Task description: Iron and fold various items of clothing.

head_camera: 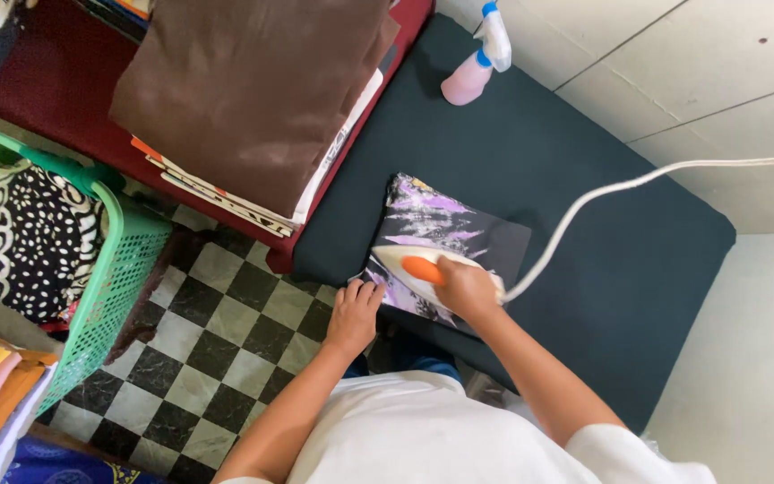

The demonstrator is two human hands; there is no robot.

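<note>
1. a dark padded mat (pixel 584 224) lies on the floor beside pale tiles (pixel 674 63) and carries the work; a black and white checkered floor (pixel 226 332) runs along its left edge.
2. a folded cloth (pixel 445 229), black with purple and white streaks, lies flat on the mat near its front edge.
3. the right hand (pixel 466 289) is wrapped shut around the orange handle of a white iron (pixel 414 269), which sits sole down on the cloth; its white cord (pixel 620 188) loops off to the right.
4. the left hand (pixel 353 314) rests at the cloth's near left corner, fingers (pixel 360 291) loosely together and laid flat, their tips touching the cloth's edge at the mat border.
5. a pink spray bottle (pixel 477 63) with a white and blue head stands at the far end of the mat, well apart from the iron.
6. a low red tabletop (pixel 64 81) on the left bears a stack of folded fabric with a brown piece (pixel 244 90) on top.
7. a green basket (pixel 114 269) holds black and white patterned cloth.
</note>
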